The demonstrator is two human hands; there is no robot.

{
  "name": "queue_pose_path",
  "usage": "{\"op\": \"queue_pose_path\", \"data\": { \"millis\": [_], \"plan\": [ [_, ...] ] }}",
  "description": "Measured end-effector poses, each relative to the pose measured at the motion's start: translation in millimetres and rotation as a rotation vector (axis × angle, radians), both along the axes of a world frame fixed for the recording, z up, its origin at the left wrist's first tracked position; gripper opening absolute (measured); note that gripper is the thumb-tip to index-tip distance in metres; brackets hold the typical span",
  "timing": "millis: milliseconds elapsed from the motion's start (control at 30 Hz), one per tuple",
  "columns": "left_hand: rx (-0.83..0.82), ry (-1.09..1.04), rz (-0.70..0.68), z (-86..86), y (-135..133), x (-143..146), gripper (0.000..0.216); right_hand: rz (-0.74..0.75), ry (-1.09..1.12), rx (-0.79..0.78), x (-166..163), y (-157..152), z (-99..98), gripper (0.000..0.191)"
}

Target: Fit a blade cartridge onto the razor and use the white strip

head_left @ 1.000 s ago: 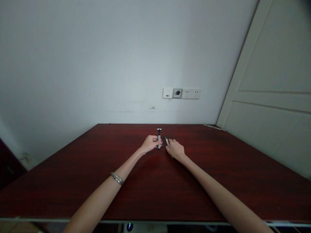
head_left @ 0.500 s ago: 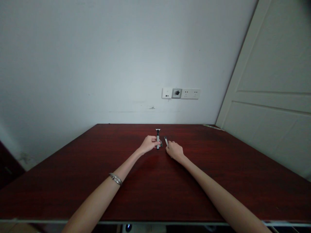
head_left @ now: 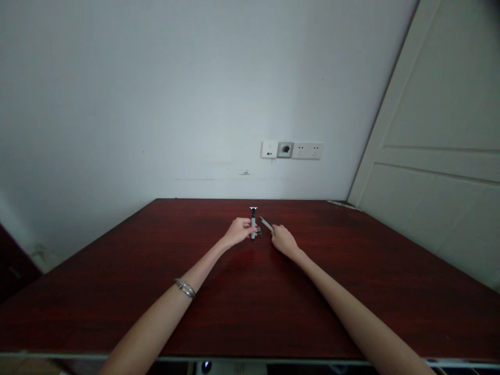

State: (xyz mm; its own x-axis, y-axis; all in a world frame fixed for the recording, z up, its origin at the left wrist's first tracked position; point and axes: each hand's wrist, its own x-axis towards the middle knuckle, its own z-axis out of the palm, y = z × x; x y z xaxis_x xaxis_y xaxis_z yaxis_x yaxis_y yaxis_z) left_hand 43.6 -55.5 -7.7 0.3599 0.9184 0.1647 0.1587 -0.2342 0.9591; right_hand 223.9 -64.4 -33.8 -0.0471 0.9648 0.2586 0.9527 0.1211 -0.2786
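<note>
Dark-red counter (head_left: 250, 312): left hand (head_left: 239, 230) clamps a razor (head_left: 253, 223) upright; right hand (head_left: 284, 240) pinches a grey strip (head_left: 266, 224), tilted toward it, just beside.

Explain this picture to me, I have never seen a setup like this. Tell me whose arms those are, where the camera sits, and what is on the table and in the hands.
There is no machine here. A person wears one camera on the head, looking forward and down, so the two bare arms are that person's own. The left hand, whose arm wears a bracelet, holds a small stick upright over the dark red table. Its T-shaped top suggests a razor, but it is too small to be sure. The right hand pinches a slim grey piece, tilted toward the stick. Behind are a white wall with sockets and a door on the right.
</note>
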Motion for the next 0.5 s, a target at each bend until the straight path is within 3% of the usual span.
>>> {"op": "queue_pose_path", "data": {
  "millis": [233, 333, 500],
  "plan": [
    [0.188, 0.044, 0.038, -1.8, 7, -3, 0.009, 0.263, 0.252, 0.335, 36, 14, 15.0, 0.034],
    [0.279, 0.084, 0.050, -2.5, 9, -6, 0.008, 0.396, 0.294, 0.370, 50, 12, 26.8, 0.035],
    [0.373, 0.110, 0.094, -4.9, 12, -11, 0.011, 0.440, 0.327, 0.380, 58, -1, 49.6, 0.037]
  ]
}}
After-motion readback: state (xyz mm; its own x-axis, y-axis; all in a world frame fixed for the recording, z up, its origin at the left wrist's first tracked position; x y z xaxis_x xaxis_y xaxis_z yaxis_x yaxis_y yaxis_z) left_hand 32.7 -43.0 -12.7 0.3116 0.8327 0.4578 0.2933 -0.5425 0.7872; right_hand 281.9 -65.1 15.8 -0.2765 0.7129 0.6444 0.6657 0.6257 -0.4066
